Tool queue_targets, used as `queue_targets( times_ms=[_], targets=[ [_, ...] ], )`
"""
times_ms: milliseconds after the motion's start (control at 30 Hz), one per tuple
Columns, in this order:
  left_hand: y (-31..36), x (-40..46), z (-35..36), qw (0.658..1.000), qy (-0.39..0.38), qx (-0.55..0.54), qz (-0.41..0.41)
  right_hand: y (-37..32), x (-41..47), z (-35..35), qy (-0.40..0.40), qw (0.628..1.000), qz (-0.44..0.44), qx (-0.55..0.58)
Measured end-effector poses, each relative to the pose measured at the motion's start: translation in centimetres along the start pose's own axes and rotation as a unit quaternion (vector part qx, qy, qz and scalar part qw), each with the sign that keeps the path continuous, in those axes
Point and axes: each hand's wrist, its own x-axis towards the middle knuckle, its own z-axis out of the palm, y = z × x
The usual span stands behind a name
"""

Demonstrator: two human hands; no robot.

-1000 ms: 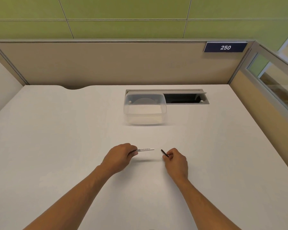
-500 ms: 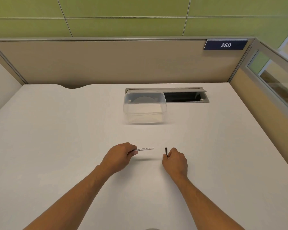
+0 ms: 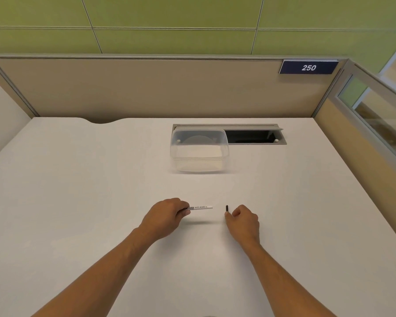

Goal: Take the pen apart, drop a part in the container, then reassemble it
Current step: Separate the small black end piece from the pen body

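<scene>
My left hand point(image 3: 164, 215) grips one end of a thin white marker body point(image 3: 201, 207), which points right, level above the white desk. My right hand point(image 3: 244, 219) pinches a small black cap point(image 3: 227, 208) that sticks up from the fingertips. A gap of a few centimetres separates the cap from the marker's free end. A clear plastic container point(image 3: 199, 152) stands open on the desk beyond both hands, with nothing visible in it.
Behind the container is a grey cable slot point(image 3: 254, 136) with its flap lifted. Beige partition walls point(image 3: 146, 88) close the desk at the back and right; a "250" sign point(image 3: 308, 67) hangs on the back one.
The black cap has turned from slanting to upright in my right hand, and that hand has drawn slightly right, away from the marker. My left hand has stayed put.
</scene>
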Motion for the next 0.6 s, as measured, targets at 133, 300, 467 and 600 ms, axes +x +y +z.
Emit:
queue_targets(
  times_ms=[133, 300, 467, 600],
  targets=[
    [-0.1, 0.1, 0.1, 1.000, 0.001, 0.002, 0.008, -1.1, -0.5, -0.5, 0.021, 0.994, -0.035, 0.104],
    [0.2, 0.2, 0.4, 0.999, -0.011, 0.012, 0.027, -3.5, -1.2, -1.6, -0.084, 0.975, -0.120, 0.170],
    [0.1, 0.2, 0.4, 0.998, -0.015, 0.018, 0.049, -3.9, -1.5, -1.8, -0.173, 0.965, -0.155, 0.124],
    [-0.3, 0.1, 0.5, 0.997, -0.013, 0.043, 0.069, -3.6, -1.6, -1.5, -0.206, 0.961, -0.170, 0.078]
  ],
)
